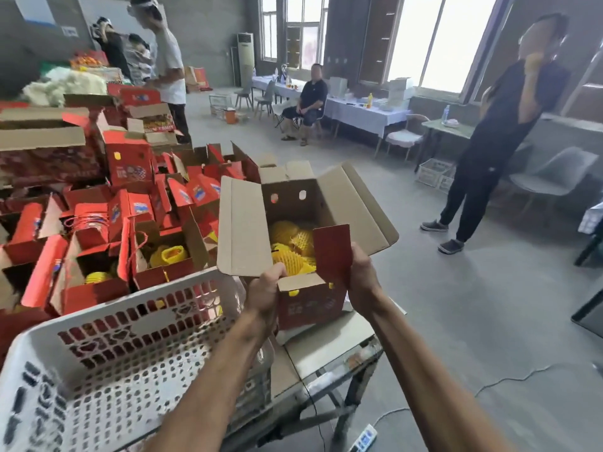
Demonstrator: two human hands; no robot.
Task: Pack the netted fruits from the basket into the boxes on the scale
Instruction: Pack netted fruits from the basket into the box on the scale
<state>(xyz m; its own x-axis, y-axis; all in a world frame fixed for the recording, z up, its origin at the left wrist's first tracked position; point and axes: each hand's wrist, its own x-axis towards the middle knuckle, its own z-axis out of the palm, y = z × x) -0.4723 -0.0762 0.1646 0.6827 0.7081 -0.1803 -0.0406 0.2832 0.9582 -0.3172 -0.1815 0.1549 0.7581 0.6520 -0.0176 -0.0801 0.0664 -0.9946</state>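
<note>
One open red box (311,301) stands on the scale platform (329,337) at the centre, and both hands are on it. The left hand (265,290) curls its fingers over the near cardboard flap at 7 o'clock of the opening; the right hand (360,277) pinches the red flap (332,252) at 4 o'clock. Inside lie netted fruits (290,243) in yellow foam sleeves: at least three show, the rest hidden by the flaps. Two round holes pierce the far wall of the box. One white perforated basket (107,353) fills the 8 o'clock corner, its near end cut off by the frame; blur hides what it holds beyond a yellow scrap. At 9 to 10 o'clock a heap of red boxes (130,207), too many and too jumbled to count, has two open ones showing yellow netting. Five other people are about: three at 11 o'clock, one seated (308,102) at 12, one standing (499,132) at 2. A power strip (363,437) at 5 o'clock is partly cut off.
</note>
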